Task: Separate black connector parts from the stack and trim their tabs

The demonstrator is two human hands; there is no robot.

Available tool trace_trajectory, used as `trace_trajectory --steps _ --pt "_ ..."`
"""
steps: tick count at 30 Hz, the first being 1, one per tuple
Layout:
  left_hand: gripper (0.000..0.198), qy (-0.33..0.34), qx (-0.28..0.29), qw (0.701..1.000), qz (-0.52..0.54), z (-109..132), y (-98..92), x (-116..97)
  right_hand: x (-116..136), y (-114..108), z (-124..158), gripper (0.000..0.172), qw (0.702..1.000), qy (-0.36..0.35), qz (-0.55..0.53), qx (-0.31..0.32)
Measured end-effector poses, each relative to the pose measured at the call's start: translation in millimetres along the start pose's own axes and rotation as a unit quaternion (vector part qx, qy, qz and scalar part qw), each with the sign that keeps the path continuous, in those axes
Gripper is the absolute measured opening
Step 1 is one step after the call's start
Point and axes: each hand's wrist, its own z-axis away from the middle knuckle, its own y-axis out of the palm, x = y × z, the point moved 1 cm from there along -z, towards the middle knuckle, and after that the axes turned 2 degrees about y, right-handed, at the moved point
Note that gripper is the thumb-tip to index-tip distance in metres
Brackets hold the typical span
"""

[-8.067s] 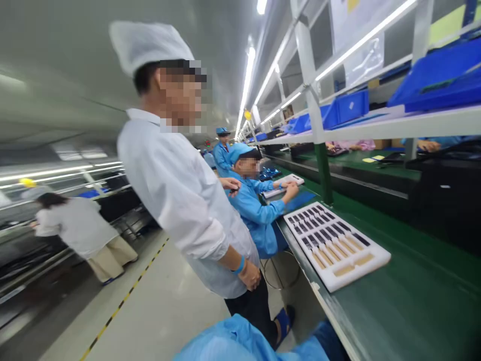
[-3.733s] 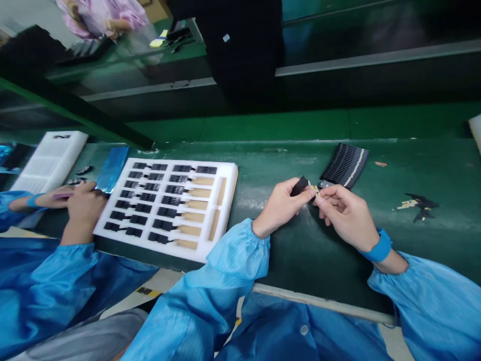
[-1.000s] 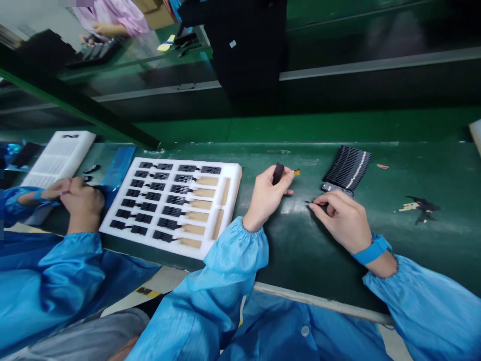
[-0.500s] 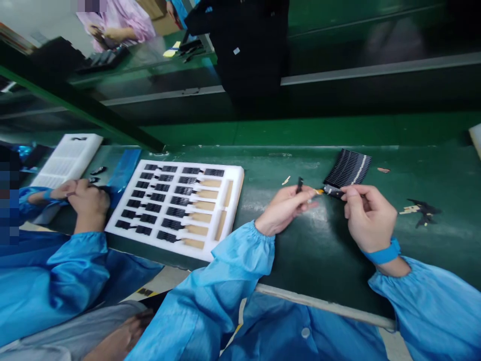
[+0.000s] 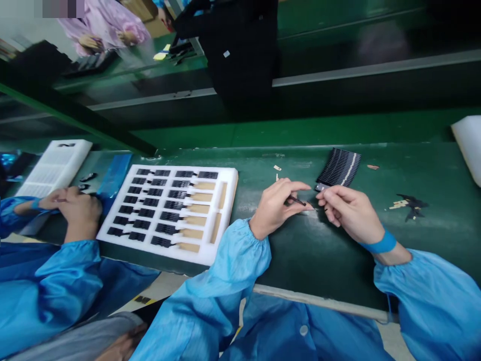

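A worker in a blue smock bends over a green desk [image 5: 338, 260] on an assembly line, both hands drawn together just above its surface. The left hand [image 5: 276, 208] has its grip closed on a thin black strip [image 5: 297, 201], pinched between thumb and forefinger so that its free end points right, toward the other hand. The right hand [image 5: 351, 210] sits close by with its fingers curled and its fingertips at the strip's end; whether that grip holds anything cannot be told. Just beyond the right hand, on the far side, lies a fanned stack [image 5: 338, 168] of similar dark pieces, apparently spread so that single ones can be taken from its near edge. To the left, a white foam tray [image 5: 225, 240] holds rows of black parts and tan tabs, each in its own slot, which keeps them apart and in order. At the far left a co-worker's hands [image 5: 73, 208] rest together beside that tray. Dark and pale scraps [image 5: 409, 203] lie on the desk to the right, well apart from the hands.
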Motion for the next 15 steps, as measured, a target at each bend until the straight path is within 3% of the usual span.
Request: trace_trajectory --steps 3,5,9,13,15 --pt "0.056 -0.032 0.025 0.998 0.043 0.9 0.7 2.0 1.8 3.0 2.1 0.034 0.994 0.016 0.006 0.107" --pt "0.060 -0.053 0.036 0.996 0.060 0.9 1.9 1.5 2.6 5.9 5.2 0.030 0.990 0.000 0.007 0.142" --pt "0.061 -0.083 0.035 0.992 0.091 0.0 4.1 0.7 2.6 6.0 8.0 0.017 0.994 -0.045 -0.001 0.099" --pt "0.058 -0.137 0.044 0.985 0.097 -2.6 3.8 -0.4 2.8 4.0 5.5 0.022 0.997 -0.058 0.016 0.049" --pt "0.047 -0.184 0.051 0.977 0.090 -4.4 3.6 -2.8 2.8 3.9 4.2 0.024 0.998 -0.064 0.019 -0.004"
